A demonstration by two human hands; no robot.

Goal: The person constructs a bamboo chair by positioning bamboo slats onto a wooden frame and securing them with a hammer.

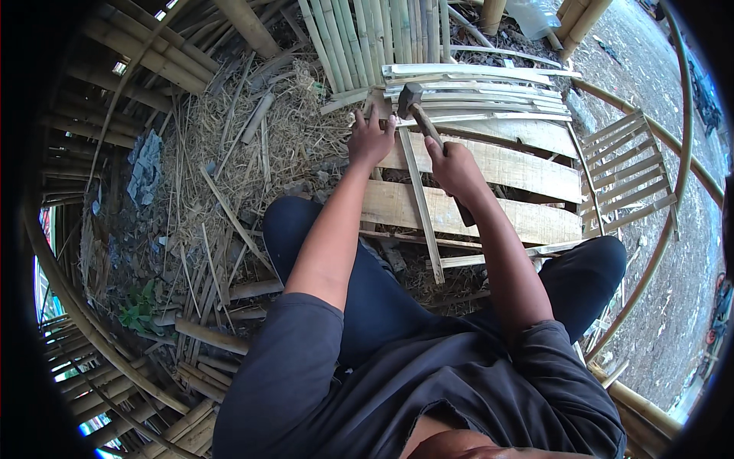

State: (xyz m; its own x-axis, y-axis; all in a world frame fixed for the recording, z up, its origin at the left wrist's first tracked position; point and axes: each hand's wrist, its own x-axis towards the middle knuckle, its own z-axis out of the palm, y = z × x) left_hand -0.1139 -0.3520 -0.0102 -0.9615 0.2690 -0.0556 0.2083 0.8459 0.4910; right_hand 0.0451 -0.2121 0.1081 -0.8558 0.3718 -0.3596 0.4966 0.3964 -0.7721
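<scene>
My right hand (456, 170) is wrapped round the wooden handle of a hammer (410, 96). Its dark metal head is raised just right of my left fingertips. My left hand (371, 143) is at the left ends of several pale bamboo strips (489, 98), fingers bent and thumb toward the strips. Whatever it pinches there is too small to make out. Below both hands lie wide pale planks (489, 162), side by side with gaps between them. A narrow wooden strip (420, 203) crosses the planks from my left hand toward my lap.
Upright green bamboo slats (367, 38) stand beyond the strips. On the right, a small slatted bamboo frame (628, 172) rests on grey pavement (665, 306). Straw and shavings (287, 115) cover the ground at left, near a crumpled grey-blue cloth (145, 168). Bamboo poles (164, 53) line the left side.
</scene>
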